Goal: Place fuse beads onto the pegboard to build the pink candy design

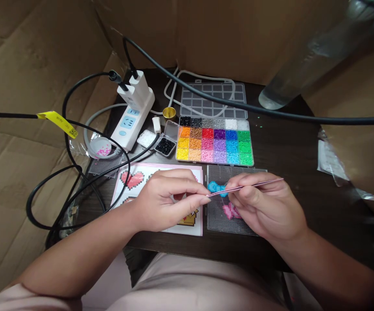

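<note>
My right hand point(269, 209) holds a slim pair of pink tweezers point(227, 190) between thumb and fingers, its tips pointing left. At those tips, the thumb and forefinger of my left hand point(167, 201) are pinched together; whether a bead is between them is too small to tell. Below my right hand lies a clear pegboard point(216, 218) bearing a blue bead shape point(215, 188) and a pink bead shape point(229, 211), partly hidden by the hand. Under my left hand is a pattern sheet point(161, 231) with pixel pictures, among them a red heart point(132, 179).
Behind the pegboard stands an open bead box point(214, 162) with many colours. Small cases of white beads point(147, 138) and black beads point(165, 147), a gold cup point(169, 113) and a power strip point(141, 122) sit left. A black cable point(187, 86) crosses overhead; a clear cylinder point(290, 82) stands back right.
</note>
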### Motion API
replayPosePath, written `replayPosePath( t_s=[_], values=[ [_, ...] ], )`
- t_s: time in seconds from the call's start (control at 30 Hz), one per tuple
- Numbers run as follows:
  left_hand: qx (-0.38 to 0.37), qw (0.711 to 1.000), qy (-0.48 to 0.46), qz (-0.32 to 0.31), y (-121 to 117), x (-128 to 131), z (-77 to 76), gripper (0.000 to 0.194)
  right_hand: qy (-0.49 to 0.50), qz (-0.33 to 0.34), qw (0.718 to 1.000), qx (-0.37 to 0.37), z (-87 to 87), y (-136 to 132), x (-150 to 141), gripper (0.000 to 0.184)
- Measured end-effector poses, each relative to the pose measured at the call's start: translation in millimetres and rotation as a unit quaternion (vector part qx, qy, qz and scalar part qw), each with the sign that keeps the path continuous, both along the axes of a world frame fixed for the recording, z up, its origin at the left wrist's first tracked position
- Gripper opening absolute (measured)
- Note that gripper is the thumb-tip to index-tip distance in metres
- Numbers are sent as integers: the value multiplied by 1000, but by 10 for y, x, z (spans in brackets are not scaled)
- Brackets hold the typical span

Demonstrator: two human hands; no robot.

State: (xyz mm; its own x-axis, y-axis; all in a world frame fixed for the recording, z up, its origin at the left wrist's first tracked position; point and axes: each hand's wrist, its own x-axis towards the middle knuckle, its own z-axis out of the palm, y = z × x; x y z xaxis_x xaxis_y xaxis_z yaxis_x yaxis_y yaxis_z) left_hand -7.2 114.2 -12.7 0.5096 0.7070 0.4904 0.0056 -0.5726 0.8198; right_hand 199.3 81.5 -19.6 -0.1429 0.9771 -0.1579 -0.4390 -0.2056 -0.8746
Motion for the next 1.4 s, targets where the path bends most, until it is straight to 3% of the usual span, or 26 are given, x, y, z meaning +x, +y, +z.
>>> replayPosePath(
  t_s=[0.23,0.67,0.77,0.9,1.17,1.4],
  values=[
    [0,1000,5,-4,-1,-6,3,8,-16,-6,1000,-25,6,-5,9,15],
    [8,1000,4,16,0,-30,-24,10,2,-1,1000,19,-18,-7,23,8],
    [89,992,69,59,72,-105,-73,13,-6,-16,999,32,28,-10,51,6],
    [198,955,208,80,197,-264,-153,18,-27,-59,996,53,114,-28,122,9],
    [166,874,456,22,225,-343,-137,28,-64,-119,983,123,125,-108,465,14],
    [145,875,461,23,253,-361,-185,35,-97,-171,970,143,-93,-284,756,11]
  ],
)
